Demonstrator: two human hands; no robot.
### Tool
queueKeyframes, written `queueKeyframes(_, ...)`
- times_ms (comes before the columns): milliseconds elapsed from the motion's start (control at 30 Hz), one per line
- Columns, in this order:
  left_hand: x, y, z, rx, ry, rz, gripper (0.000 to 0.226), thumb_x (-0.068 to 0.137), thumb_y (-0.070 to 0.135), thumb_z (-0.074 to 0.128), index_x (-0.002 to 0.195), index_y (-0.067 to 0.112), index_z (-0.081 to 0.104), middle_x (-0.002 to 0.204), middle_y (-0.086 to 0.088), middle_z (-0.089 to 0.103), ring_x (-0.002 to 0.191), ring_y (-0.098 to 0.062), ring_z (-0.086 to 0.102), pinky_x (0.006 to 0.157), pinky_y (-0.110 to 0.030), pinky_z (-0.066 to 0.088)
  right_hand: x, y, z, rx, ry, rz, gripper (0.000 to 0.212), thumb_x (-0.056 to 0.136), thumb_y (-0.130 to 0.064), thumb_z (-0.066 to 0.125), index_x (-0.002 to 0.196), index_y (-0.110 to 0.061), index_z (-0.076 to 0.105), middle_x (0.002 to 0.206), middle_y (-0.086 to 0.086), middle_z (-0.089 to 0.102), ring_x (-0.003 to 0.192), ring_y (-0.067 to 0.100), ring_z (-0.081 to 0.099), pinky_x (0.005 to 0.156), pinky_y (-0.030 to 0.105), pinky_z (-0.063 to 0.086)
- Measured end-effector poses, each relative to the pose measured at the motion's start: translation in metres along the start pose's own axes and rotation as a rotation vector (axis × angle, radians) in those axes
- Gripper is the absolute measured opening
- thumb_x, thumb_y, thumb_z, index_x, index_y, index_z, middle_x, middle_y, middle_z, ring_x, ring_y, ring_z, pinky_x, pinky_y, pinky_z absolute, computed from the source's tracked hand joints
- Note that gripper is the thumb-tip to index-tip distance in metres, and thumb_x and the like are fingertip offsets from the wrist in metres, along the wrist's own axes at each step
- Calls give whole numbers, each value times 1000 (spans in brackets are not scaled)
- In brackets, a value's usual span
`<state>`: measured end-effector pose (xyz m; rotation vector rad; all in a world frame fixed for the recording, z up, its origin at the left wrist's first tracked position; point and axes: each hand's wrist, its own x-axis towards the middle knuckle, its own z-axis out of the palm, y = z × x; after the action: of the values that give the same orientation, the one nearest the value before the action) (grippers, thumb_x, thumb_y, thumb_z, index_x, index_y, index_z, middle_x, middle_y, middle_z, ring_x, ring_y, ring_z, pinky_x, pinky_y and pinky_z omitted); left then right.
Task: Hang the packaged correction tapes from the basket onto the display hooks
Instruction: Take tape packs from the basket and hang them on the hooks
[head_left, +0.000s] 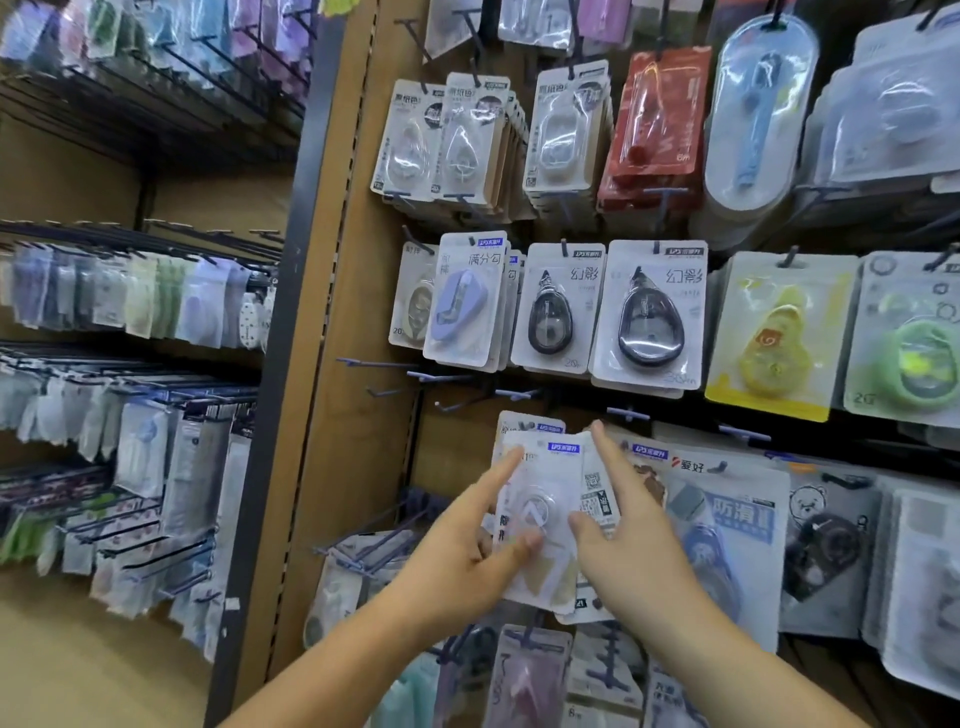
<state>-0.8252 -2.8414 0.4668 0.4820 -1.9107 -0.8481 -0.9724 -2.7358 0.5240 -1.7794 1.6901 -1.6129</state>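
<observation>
I see one pack (540, 499) low on the board, upright and slightly tilted. It is a white card with a blue logo at its top right and a clear blister over a pale round tape. A second pack (597, 493) sits just behind it, its printed back with QR code facing me. Bare hooks (395, 364) jut out above-left.

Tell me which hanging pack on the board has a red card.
The red pack in the top row, just left of the tall oval blister pack. The others nearby have white, beige or yellow cards.
</observation>
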Motion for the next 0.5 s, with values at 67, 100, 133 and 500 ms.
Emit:
queueKeyframes(67, 1, -1, -1, 111, 27, 29, 76, 95, 42, 72, 155, 58, 28, 108, 21, 56, 67, 0, 51, 68, -16, 44, 7, 3, 1, 36, 15, 11, 84, 103, 1, 54, 155, -57, 24, 138, -33, 47, 85, -25, 59, 63, 5, 52)
queueKeyframes(100, 4, -2, -3, 139, 68, 31, 75, 95, 41, 73, 155, 55, 30, 116, 19, 57, 69, 0, 52, 70, -16, 46, 9, 3, 1, 47, 21, 11, 85, 103, 0, 55, 154, -60, 23, 147, -27, 43, 84, -28, 57, 63, 4, 51)
queueKeyframes(133, 8, -4, -6, 153, 108, 21, 74, 95, 41, 73, 156, 53, 31, 119, 18, 57, 72, -4, 52, 73, -17, 48, 11, 3, 2, 51, 27, 7, 87, 103, -2, 55, 152, -65, 21, 151, -25, 40, 92, -25, 58, 67, 7, 53)
queueKeyframes(500, 34, -9, -14, 314, 53, -93, 67, 103, 43, 60, 157, 55, 23, 132, 11, 47, 102, -4, 53, 90, -20, 41, 5, 18, -11, 9, 111, 23, 84, 105, -8, 52, 145, -74, 19, 116, -43, 55, 65, 9, 69, 51, 23, 51)
